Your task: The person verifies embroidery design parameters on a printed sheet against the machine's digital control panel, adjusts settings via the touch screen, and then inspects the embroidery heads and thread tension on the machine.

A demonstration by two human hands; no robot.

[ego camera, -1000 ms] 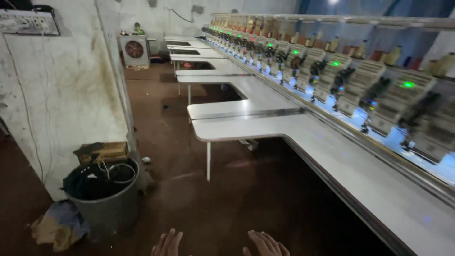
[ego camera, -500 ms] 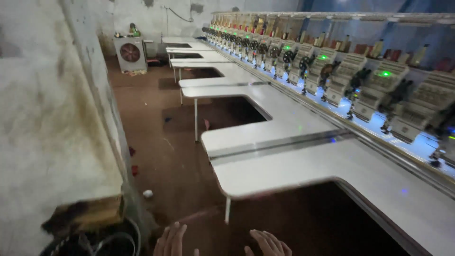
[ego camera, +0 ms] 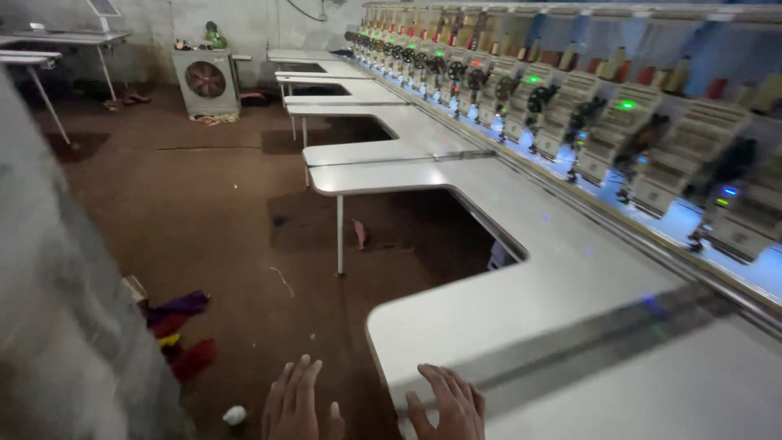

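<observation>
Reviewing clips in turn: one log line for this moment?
left hand: open, over floor | right hand: open, at white table edge | embroidery machines alongside

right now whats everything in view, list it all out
worktable: one long run with cut-out bays, white, right side running to the back
machine heads: a long row, too many to count, beige with green lights, along the table's far edge
cooler fan box: one, white, against the back wall
side tables: two at least, pale, far left
cloth scraps: a small pile, purple, red and yellow, on the floor at lower left
crumpled scrap: one, white, on the floor by the left hand
floor: brown, bare earth look
wall or pillar: one, grey, blurred, near left
left hand: open, fingers spread, over the floor
right hand: open, at the table's near edge
</observation>
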